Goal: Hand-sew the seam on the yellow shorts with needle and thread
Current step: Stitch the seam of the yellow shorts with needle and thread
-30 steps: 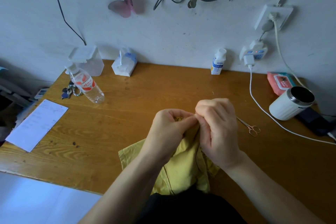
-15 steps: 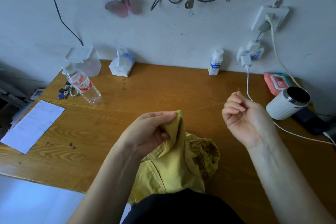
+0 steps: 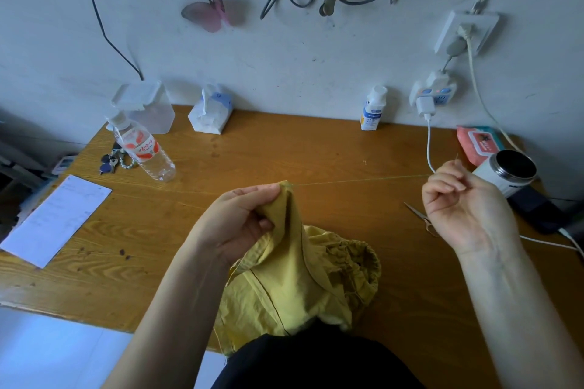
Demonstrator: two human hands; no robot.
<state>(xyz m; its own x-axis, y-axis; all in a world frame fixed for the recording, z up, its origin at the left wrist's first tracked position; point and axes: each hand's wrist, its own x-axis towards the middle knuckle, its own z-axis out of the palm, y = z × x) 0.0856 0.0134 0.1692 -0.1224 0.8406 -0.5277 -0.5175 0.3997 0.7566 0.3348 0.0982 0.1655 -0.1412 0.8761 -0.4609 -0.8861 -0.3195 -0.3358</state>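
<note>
The yellow shorts [image 3: 297,281] lie bunched at the desk's near edge, one fold lifted up. My left hand [image 3: 240,221] pinches that raised fold at its top. A thin yellowish thread [image 3: 363,180] runs taut from the fold's tip rightward to my right hand [image 3: 458,205], which is raised off to the right with curled fingers. It pinches the needle [image 3: 456,158], whose tip sticks up above the fingers.
Small scissors [image 3: 420,216] lie on the wooden desk [image 3: 284,151] just left of my right hand. A white mug [image 3: 505,174], a white cable [image 3: 429,148] and a red pack [image 3: 477,144] sit right. A water bottle [image 3: 145,148], keys, paper [image 3: 53,218], tissues [image 3: 210,114] are on the left.
My hands have separated. The right hand drew the needle away to the right, pulling the thread taut, while the left hand stayed holding the lifted fold of the shorts.
</note>
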